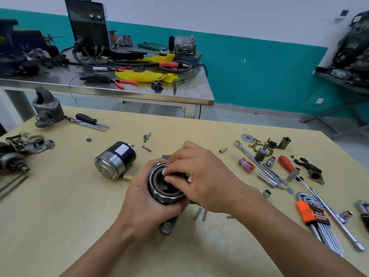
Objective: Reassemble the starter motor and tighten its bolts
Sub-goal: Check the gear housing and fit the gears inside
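My left hand (143, 200) grips the round black starter gear housing (159, 188) from the left and below, holding it upright on the wooden table (60, 226). Its open top shows a toothed ring inside. My right hand (201, 176) reaches over the housing, its fingertips pinching a small silver planet gear (164, 172) at the opening. The black motor body (115, 159) with a silver end cap lies on its side just left of the housing. Two long bolts (200, 213) lie beside the housing's base.
Loose screws (147, 141) lie behind the housing. To the right are a wrench (257, 162), sockets, a red screwdriver (246, 164), a hex key set (313, 214) and a T-handle. A grey nose casting (47, 110) and other parts sit at left. A steel bench (119, 86) stands behind.
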The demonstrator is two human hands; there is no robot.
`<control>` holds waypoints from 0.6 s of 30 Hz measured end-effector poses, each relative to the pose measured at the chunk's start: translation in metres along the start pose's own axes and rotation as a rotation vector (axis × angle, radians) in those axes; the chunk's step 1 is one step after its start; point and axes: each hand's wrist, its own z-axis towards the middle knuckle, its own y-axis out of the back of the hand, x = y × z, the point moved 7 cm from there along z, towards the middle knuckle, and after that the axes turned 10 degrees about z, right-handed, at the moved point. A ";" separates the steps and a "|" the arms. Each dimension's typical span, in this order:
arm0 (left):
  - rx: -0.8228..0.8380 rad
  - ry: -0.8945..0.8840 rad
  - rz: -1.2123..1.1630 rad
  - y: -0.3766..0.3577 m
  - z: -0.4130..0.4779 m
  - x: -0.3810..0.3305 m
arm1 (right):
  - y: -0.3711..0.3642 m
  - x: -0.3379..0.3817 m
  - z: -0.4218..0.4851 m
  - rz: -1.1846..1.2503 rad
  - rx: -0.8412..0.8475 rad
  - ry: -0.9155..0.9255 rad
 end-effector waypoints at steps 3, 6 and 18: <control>-0.012 -0.001 0.043 0.003 0.002 0.005 | 0.026 -0.018 -0.004 0.080 -0.217 -0.053; -0.042 0.010 0.091 0.011 0.004 0.013 | 0.048 -0.080 -0.017 -0.010 -0.335 -0.412; -0.023 0.032 0.060 0.019 0.009 0.027 | 0.017 -0.167 -0.026 -0.208 -0.092 -0.858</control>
